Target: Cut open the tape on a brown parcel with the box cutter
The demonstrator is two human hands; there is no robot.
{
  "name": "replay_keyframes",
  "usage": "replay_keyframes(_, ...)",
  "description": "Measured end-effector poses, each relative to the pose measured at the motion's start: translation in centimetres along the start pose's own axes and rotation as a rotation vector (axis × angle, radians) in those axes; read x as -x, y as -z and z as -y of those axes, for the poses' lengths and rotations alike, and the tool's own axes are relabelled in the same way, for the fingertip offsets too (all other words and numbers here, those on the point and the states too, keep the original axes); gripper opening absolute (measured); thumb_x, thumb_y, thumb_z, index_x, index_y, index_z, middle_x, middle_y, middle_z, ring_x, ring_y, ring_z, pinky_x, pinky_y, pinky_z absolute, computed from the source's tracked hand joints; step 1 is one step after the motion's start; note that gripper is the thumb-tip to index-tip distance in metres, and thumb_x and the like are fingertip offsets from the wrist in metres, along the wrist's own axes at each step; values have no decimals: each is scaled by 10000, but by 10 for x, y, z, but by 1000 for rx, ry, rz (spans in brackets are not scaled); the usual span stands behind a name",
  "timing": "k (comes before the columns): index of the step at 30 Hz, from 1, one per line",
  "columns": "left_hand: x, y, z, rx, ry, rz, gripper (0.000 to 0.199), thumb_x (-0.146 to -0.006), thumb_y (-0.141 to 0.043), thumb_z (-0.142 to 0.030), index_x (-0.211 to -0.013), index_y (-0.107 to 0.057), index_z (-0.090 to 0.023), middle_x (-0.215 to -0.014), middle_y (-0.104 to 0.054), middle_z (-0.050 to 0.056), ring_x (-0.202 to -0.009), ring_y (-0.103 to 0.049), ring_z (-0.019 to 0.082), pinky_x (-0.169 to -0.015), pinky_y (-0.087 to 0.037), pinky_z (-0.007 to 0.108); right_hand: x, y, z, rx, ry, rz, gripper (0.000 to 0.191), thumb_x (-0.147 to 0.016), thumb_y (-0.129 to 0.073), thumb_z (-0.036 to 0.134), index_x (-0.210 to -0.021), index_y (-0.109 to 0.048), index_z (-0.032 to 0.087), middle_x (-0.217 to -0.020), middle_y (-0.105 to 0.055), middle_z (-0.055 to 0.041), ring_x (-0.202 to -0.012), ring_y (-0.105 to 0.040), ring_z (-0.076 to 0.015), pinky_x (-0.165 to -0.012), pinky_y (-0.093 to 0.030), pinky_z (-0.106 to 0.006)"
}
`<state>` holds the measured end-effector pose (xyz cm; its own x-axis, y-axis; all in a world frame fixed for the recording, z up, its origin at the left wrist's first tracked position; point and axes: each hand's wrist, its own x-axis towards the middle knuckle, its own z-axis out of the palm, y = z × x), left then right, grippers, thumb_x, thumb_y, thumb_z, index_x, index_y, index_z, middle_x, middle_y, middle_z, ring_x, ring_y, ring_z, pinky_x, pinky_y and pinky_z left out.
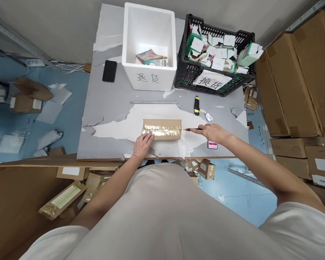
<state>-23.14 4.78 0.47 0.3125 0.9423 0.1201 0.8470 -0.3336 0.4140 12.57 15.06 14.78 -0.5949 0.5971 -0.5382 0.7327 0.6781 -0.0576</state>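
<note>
A flat cardboard box (162, 123) lies on the table with shiny clear tape along its top. My left hand (143, 144) grips its near left corner, fingers over the taped top. At the box's right end, my right hand (212, 133) is closed around a slim black-and-red knife (189, 129). The knife's thin tip points left and reaches the box's end edge; I cannot tell whether it has gone in. A phone with a lit pink screen (212, 145) lies just below my right hand. Behind that hand are a yellow-and-black utility knife (196, 105) and a crumpled scrap (208, 116).
At the table's back stand a white foam bin (148, 77) with a few packets inside and a black crate (182, 77) full of small boxes. A black phone (109, 71) and a metal ruler (154, 102) lie nearby. Large cartons (295, 72) rise at the right; an open carton (13, 202) holds parcels at the lower left.
</note>
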Motion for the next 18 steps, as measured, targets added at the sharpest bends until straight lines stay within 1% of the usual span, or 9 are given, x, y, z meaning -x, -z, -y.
replay_keyframes(2,-2,4,0,-22,-13,10,467,-873,-378,-156,-1304,-535,-242,-1314,-576,102,-1167,-509,275,-947,-415,453,12,-7,-5,-50,-30,-46,713,-785,-411,16,-1412,-405,355,-1013,-637,-107,-782,-597,-199,-628,-399,-285)
replay_keyframes(4,-6,10,-2,-48,-30,27,437,-878,-388,-184,-1281,-548,-238,-1294,-584,108,-1143,-513,280,-932,-408,448,24,-19,-6,-169,-94,-134,661,-819,-405,59,-1421,-398,332,-1041,-638,-100,-821,-600,-202,-653,-424,-285)
replay_keyframes(6,-13,17,-4,-77,-44,53,408,-878,-423,-252,-1263,-552,-225,-1246,-596,127,-1105,-521,292,-921,-396,454,32,-37,-1,-391,-173,-252,578,-879,-378,144,-1441,-373,281,-1042,-647,-90,-835,-603,-200,-688,-457,-297)
replay_keyframes(8,-23,24,-7,-100,-79,99,434,-853,-487,-350,-1258,-547,-205,-1185,-600,149,-1076,-524,309,-932,-377,468,33,-58,11,-680,-249,-353,521,-926,-345,247,-1447,-365,231,-1024,-661,-77,-765,-602,-177,-691,-486,-310)
replay_keyframes(10,-37,30,-9,-119,-125,142,546,-797,-565,-438,-1278,-525,-183,-1196,-575,171,-1098,-508,332,-963,-350,483,26,-78,28,-960,-318,-420,516,-940,-337,336,-1438,-380,206,-1017,-670,-70,-646,-575,-142,-637,-498,-302)
replay_keyframes(12,-51,32,-10,-139,-165,163,721,-722,-637,-505,-1333,-467,-163,-1323,-486,199,-1202,-440,373,-1011,-302,504,17,-94,44,-1169,-380,-469,545,-931,-356,400,-1433,-389,191,-986,-675,-69,-566,-535,-118,-556,-484,-278)
replay_keyframes(15,-68,31,-12,-151,-189,187,976,-618,-697,-581,-1412,-350,-132,-1471,-314,224,-1346,-268,422,-1075,-198,537,4,-111,61,-1373,-404,-509,595,-907,-399,455,-1438,-380,187,-897,-672,-53,-545,-509,-105,-486,-450,-243)
replay_keyframes(16,-71,30,-12,-152,-189,200,1018,-601,-699,-600,-1422,-329,-126,-1481,-297,229,-1364,-238,426,-1085,-175,541,2,-115,64,-1423,-397,-510,608,-900,-412,466,-1441,-375,191,-866,-667,-44,-539,-500,-100,-474,-441,-234)
replay_keyframes(18,-75,27,-12,-154,-182,219,1047,-588,-694,-622,-1426,-317,-119,-1474,-308,238,-1368,-237,424,-1092,-155,541,-2,-121,67,-1507,-379,-501,632,-891,-434,483,-1449,-361,195,-808,-650,-29,-524,-481,-93,-458,-423,-222)
